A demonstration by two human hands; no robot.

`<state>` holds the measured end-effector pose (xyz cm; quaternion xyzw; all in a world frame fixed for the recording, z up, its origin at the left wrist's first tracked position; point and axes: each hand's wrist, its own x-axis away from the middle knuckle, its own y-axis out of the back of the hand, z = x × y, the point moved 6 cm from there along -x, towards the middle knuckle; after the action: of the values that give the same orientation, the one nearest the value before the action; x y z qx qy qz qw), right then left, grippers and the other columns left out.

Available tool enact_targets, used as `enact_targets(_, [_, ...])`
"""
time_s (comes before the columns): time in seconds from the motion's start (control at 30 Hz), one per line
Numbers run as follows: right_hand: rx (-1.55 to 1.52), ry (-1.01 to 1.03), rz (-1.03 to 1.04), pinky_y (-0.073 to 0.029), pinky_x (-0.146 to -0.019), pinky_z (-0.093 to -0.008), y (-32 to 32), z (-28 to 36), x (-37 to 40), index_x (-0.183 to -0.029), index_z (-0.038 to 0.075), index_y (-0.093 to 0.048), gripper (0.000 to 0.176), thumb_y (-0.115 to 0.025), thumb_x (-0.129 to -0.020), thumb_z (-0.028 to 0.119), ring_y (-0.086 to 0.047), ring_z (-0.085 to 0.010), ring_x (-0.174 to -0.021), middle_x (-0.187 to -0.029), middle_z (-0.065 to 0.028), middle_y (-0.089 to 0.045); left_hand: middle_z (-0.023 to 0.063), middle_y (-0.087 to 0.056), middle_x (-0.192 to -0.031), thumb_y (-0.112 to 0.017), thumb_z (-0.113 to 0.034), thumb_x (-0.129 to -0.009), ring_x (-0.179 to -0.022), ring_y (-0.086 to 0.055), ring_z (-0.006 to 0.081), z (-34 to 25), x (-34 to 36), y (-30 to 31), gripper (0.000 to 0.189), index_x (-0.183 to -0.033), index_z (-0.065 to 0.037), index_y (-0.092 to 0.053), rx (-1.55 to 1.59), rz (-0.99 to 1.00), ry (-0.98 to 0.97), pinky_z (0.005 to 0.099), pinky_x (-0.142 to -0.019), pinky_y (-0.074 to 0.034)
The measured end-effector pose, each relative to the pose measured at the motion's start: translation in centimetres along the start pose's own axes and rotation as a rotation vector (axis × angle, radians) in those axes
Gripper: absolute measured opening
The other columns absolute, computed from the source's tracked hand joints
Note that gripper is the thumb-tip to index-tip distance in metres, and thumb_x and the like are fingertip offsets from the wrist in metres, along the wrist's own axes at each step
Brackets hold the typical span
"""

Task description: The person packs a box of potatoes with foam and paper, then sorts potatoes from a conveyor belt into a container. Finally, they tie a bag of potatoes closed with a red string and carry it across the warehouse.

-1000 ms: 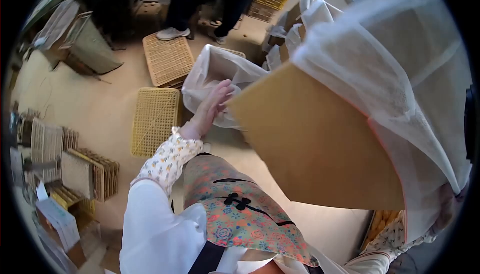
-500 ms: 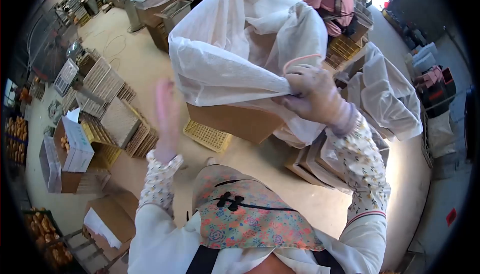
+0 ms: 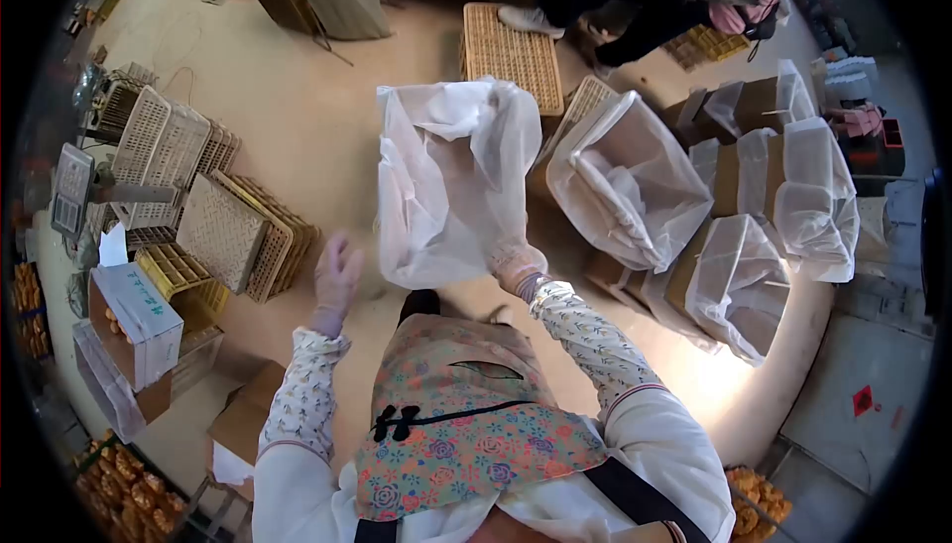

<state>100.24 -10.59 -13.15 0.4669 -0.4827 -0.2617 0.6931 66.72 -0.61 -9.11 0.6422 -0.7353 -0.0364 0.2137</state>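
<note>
The right grip [image 3: 516,263] is clenched on the white liner bag [image 3: 451,181], held at 12 o'clock over the floor [image 3: 297,117], while the left grip [image 3: 337,270] is spread empty; lined cartons [image 3: 739,285] at 2 o'clock are judged finished, this one not yet set down.

1. The right hand [image 3: 516,265] grips the lower edge of the white bag [image 3: 446,186].
2. The left hand [image 3: 337,273] is spread open at the bag's 8 o'clock, apart from it.
3. Lined boxes [image 3: 635,181] stand at the bag's 3 o'clock and crates [image 3: 233,231] at its 9 o'clock.
</note>
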Motion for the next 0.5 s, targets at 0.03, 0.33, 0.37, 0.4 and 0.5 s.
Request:
enact_targets(0.03, [-0.506,-0.557,0.487,-0.041,-0.101,-0.0417,0.4,-1.1,1.0,-0.114,0.015,-0.065,0.037,-0.062,-0.077,0.016,-0.052,-0.0238,-0.121,-0.124,-0.0051,-0.061,0.0161,-0.061,-0.116,-0.066,-0.020,-0.087,-0.111,-0.058,0.0273,-2.3,-1.0,-2.0,0.045,-0.128,-0.006,-0.052,-0.161,0.077,-0.103,0.0370,-0.098,-0.043])
enact_targets(0.33, [-1.551,-1.034,-0.741,-0.038,-0.051,-0.0178,3.9,-7.5,12.2,-0.109,0.005,-0.068,0.036,-0.047,-0.080,0.002,-0.055,-0.0043,-0.062,-0.094,-0.0050,-0.070,0.0194,-0.050,-0.131,-0.061,-0.020,-0.085,-0.119,-0.050,0.0346,2.1,-11.1,-24.0,0.053,-0.133,-0.007,-0.044,-0.662,0.387,-0.197,0.0443,-0.101,-0.040])
enact_targets(0.37, [-1.530,-1.071,-0.945,-0.036,-0.049,-0.0174,4.6,-10.0,14.2,-0.110,0.001,-0.067,0.037,-0.046,-0.079,0.001,-0.052,-0.0036,-0.060,-0.097,-0.0078,-0.070,0.0192,-0.048,-0.135,-0.061,-0.019,-0.084,-0.121,-0.049,0.0344,4.5,-13.1,-25.5,0.056,-0.135,-0.008,-0.041,-0.720,0.360,-0.067,0.0443,-0.102,-0.039])
enact_targets(0.4, [-1.541,-1.119,-1.053,-0.033,-0.047,-0.0164,6.1,-11.9,14.9,-0.111,0.000,-0.066,0.035,-0.048,-0.081,0.003,-0.050,-0.0024,-0.060,-0.103,-0.0084,-0.069,0.0181,-0.046,-0.138,-0.061,-0.019,-0.084,-0.123,-0.048,0.0343,5.1,-15.5,-26.5,0.060,-0.138,-0.008,-0.037,-0.777,0.329,-0.084,0.0444,-0.104,-0.038])
enact_targets(0.5, [-1.438,-1.075,-0.882,-0.037,-0.050,-0.0149,3.6,-14.4,10.1,-0.123,-0.003,-0.059,0.039,-0.059,-0.087,0.012,-0.053,-0.0043,-0.071,-0.111,-0.0112,-0.066,0.0139,-0.040,-0.146,-0.059,-0.020,-0.085,-0.130,-0.043,0.0323,9.2,-22.9,-31.2,0.062,-0.141,-0.007,-0.036,-0.992,0.287,-0.074,0.0448,-0.106,-0.036])
